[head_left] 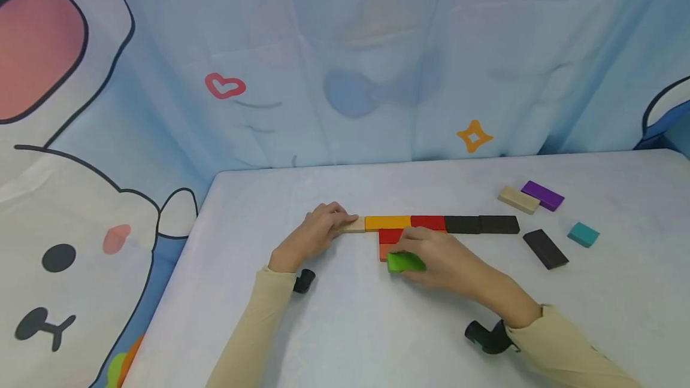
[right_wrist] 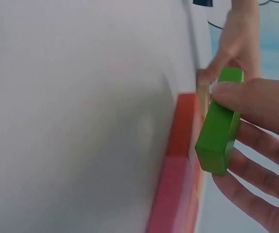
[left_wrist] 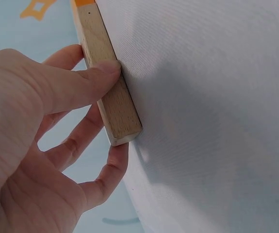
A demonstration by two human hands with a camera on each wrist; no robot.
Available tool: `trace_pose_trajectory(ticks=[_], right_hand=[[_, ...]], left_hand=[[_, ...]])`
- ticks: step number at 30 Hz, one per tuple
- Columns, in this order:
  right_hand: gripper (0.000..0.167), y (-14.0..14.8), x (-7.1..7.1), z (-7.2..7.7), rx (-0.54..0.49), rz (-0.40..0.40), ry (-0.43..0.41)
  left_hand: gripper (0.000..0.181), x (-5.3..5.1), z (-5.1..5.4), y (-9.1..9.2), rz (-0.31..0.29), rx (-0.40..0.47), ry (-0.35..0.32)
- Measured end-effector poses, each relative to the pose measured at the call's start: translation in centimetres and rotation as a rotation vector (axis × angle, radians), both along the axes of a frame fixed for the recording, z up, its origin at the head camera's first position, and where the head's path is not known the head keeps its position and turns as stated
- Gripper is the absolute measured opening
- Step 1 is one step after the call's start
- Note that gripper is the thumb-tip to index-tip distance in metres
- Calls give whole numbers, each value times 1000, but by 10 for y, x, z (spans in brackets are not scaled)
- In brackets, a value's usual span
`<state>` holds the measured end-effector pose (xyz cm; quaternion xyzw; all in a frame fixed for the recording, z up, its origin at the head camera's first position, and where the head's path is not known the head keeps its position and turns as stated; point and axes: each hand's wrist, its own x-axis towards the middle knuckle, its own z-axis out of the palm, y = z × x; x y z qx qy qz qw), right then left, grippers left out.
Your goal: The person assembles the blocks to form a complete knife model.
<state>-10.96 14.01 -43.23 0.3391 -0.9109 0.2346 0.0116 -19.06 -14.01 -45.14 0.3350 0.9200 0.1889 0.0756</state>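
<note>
My left hand (head_left: 320,229) pinches a plain wooden block (left_wrist: 112,97) at the left end of a row, its thumb across the block and its fingers behind. Along the row follow a yellow-orange block (head_left: 387,224), a red block (head_left: 427,222) and two black blocks (head_left: 462,224). In front of the row lie another red block (head_left: 390,236) and an orange block (head_left: 385,251), partly covered by my right hand (head_left: 444,256). That hand holds a bright green block (right_wrist: 219,128) between thumb and fingers, held up near the orange one.
Loose on the right of the white table (head_left: 334,346) are a plain wooden block (head_left: 518,199), a purple block (head_left: 543,195), a teal block (head_left: 583,235) and a black block (head_left: 545,249). A blue printed curtain (head_left: 377,136) hangs along the back edge.
</note>
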Motion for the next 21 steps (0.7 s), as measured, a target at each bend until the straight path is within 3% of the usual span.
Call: trace_pose_trajectory(ticks=[12,21], right_hand=[[40,-23,7,-17,74,-48,20],[42,-27,9,-20,128,-15,72]], left_hand=[[44,2,2,-1,2,-5,-8],[45,3,3,-1,8,-1,-14]])
